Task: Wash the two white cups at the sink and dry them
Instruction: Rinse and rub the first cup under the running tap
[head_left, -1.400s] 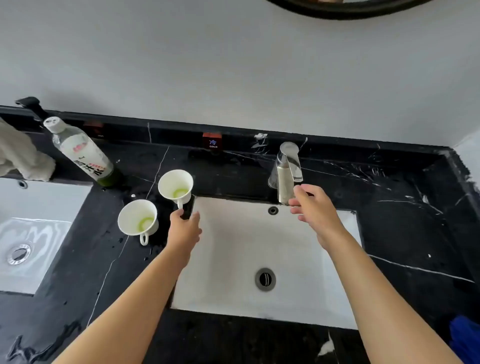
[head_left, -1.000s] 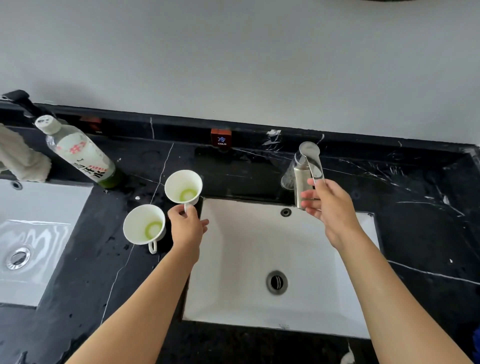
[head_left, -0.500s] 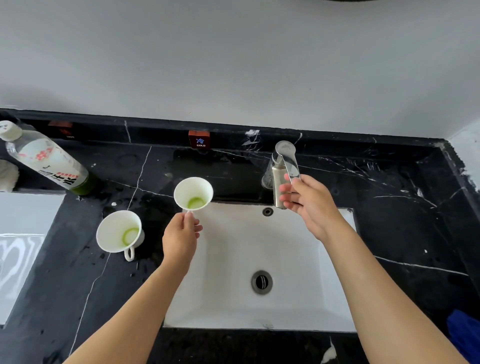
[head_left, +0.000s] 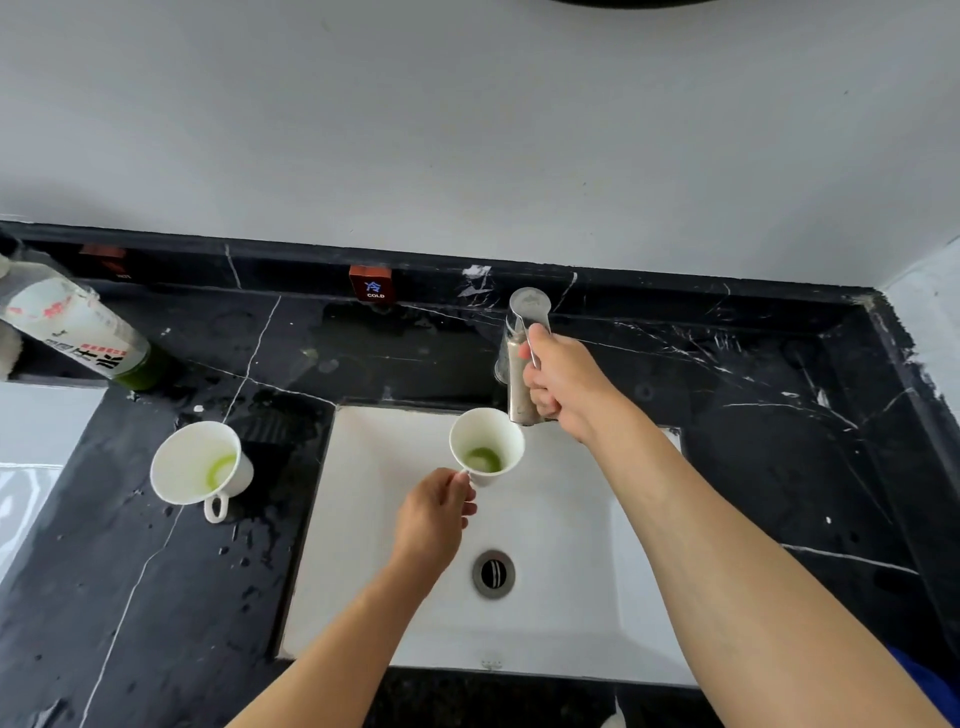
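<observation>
Head view shows the left hand (head_left: 434, 512), pinching the cup (head_left: 485, 451) handle, has carried it under the tap (head_left: 522, 364), which the right hand (head_left: 563, 387) now grasps, so rinsing can begin.

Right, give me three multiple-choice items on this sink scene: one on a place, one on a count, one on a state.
1. Where is the cup that nobody holds?
A. in the basin
B. on the black counter left of the sink
C. under the bottle

2. How many white cups show?
A. one
B. two
C. three

3. What is the right hand doing?
A. gripping the faucet
B. holding a towel
C. resting on the counter

Answers:
1 B, the free cup stands on the counter beside the sink.
2 B, that one plus the held cup in the left hand.
3 A, the right hand wraps the faucet.
</observation>
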